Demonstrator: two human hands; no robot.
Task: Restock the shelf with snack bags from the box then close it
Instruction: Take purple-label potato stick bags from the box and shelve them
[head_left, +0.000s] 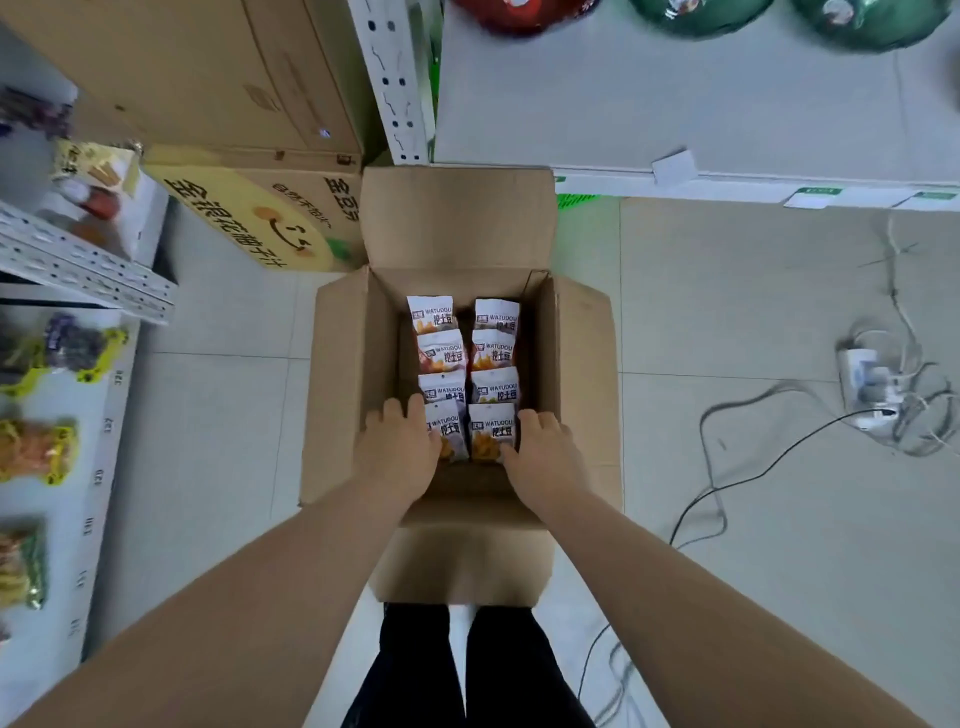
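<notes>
Box: brown cardboard box (353, 364) on the floor tiles (727, 312), just before the shelf (675, 104); all four flaps open.
Snack bags: white snack bags (441, 353) with dark print and an orange snack picture, in two rows of four inside the box.
Left hand: left hand (400, 447) has its fingers bent down at the near-left bag (448, 434).
Right hand: right hand (545, 452) has its thumb against the near-right bag (491, 434).
Grip: cannot tell for either hand, as the fingertips are hidden.
</notes>
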